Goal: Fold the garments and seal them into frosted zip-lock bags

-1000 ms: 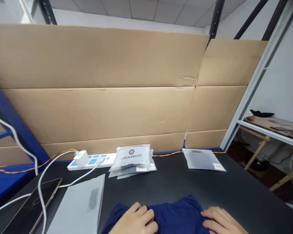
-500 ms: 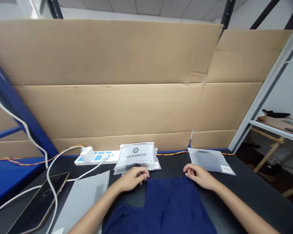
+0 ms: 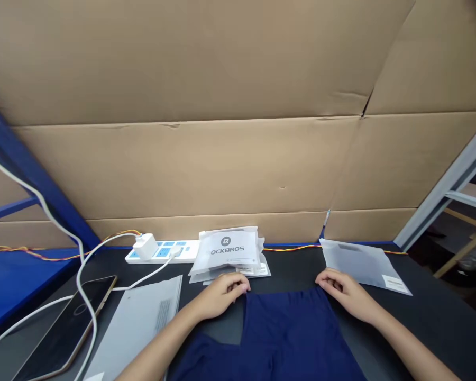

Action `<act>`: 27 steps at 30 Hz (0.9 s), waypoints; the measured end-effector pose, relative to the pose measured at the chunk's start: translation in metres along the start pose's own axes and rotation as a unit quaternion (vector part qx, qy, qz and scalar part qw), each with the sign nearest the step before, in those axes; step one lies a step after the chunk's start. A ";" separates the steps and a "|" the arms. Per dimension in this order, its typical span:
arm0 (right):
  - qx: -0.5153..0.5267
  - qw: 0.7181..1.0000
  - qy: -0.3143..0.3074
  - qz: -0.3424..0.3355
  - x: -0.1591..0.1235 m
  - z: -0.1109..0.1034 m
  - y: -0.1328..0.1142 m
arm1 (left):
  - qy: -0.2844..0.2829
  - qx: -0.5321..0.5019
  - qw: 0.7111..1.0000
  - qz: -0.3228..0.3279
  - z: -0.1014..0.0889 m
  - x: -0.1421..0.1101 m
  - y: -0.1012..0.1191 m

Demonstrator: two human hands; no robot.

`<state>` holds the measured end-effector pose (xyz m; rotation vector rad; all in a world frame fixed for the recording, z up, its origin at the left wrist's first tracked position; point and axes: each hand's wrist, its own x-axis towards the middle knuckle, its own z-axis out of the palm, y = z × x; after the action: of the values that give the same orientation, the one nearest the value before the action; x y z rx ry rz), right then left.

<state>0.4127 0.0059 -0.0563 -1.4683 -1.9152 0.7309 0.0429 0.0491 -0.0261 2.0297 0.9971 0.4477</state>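
Cloth (image 3: 297, 330) lies spread — left hand (image 3: 221, 294) and right hand (image 3: 347, 293) pinching its far corners, black tabletop (image 3: 291, 269) showing beyond that edge.

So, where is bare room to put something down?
Bare tabletop shows beyond the navy cloth, between the pouch stack and single pouch, and right of the right forearm. The left side is crowded: phone, white cables, grey package.

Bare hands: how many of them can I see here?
2: the left hand at the navy garment, by its far left corner; the right hand by its far right corner.
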 end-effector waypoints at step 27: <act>0.006 0.998 -0.056 -0.008 -0.003 -0.004 0.009 | -0.001 0.018 1.000 -0.011 0.003 0.003 -0.003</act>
<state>0.4218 0.0051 -0.0610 -1.4300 -1.9997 0.8335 0.0452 0.0511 -0.0310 2.0491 1.0326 0.4187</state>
